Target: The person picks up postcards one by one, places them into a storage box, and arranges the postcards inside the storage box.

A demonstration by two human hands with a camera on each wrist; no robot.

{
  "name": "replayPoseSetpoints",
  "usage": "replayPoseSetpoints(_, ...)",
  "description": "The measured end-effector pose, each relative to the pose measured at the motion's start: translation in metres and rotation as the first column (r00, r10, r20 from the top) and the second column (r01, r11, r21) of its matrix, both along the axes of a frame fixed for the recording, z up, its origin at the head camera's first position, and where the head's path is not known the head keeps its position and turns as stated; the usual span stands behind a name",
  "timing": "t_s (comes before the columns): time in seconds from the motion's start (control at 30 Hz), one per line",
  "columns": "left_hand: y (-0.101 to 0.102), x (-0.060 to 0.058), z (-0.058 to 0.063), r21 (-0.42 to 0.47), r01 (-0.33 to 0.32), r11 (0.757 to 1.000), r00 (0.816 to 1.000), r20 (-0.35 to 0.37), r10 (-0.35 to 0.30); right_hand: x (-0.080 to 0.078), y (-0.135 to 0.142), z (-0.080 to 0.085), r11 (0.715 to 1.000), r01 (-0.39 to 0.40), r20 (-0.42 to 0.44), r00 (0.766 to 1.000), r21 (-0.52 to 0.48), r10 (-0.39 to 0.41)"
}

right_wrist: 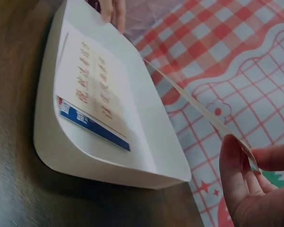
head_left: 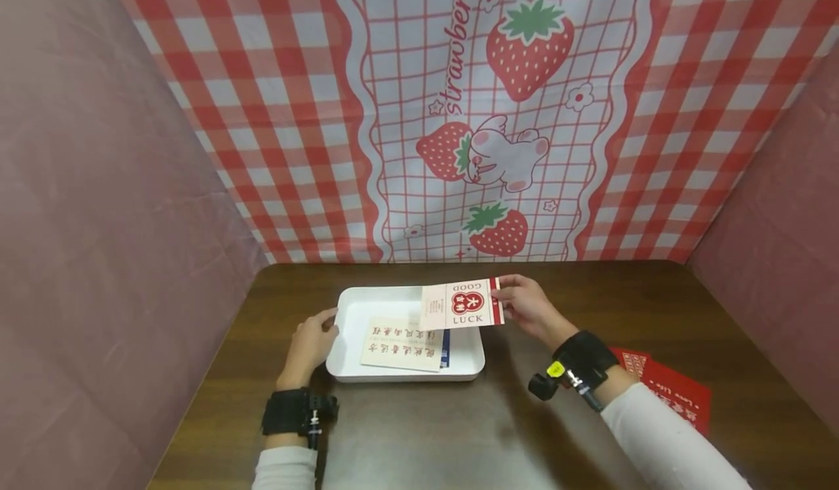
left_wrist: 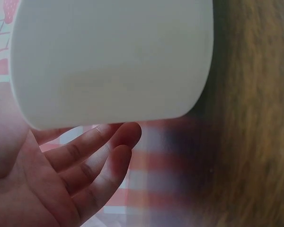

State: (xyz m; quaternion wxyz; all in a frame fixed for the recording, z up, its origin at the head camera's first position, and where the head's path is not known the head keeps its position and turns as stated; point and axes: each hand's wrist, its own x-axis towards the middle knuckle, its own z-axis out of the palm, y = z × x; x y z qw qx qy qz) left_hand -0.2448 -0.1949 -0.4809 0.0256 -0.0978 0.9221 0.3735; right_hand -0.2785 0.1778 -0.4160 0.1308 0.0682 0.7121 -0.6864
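My right hand (head_left: 527,306) pinches the right end of a cream-and-red "GOOD LUCK" card (head_left: 440,306) between thumb and fingers. The card hangs over the right part of a white rectangular tray (head_left: 408,378); in the right wrist view it shows nearly edge-on (right_wrist: 191,99). At the tray's left wall is my left hand (head_left: 312,346), its thumb at the rim and its fingers along the outside; the thumb tip is hidden in the left wrist view. Inside the tray lies a cream card (head_left: 400,355) with lettering, partly covering a blue card (right_wrist: 90,122).
Red printed packets (head_left: 682,395) lie on the wooden table (head_left: 223,402) at the right, partly beneath my right forearm. A strawberry-patterned cloth (head_left: 406,111) hangs behind the table, and pink curtains (head_left: 111,220) enclose the sides.
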Motion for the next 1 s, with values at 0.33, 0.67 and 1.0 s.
replayPoseSetpoints(0.33, -0.004, -0.001, 0.000, -0.016, -0.005, 1.000, 1.000, -0.017, 0.005, 0.003, -0.029, -0.012, 0.998, -0.022, -0.014, 1.000, 0.057, 0.022)
replayPoseSetpoints(0.67, 0.002, 0.000, 0.001, -0.036, 0.009, 0.999, 0.999, -0.047, -0.011, 0.007, -0.049, -0.025, 1.000, -0.005, 0.033, 0.999, 0.024, 0.005)
replayPoseSetpoints(1.0, 0.002, -0.002, 0.000, -0.046, 0.007, 0.999, 0.999, -0.042, -0.009, 0.004, -0.073, -0.036, 0.996, -0.005, 0.024, 1.000, 0.088, 0.003)
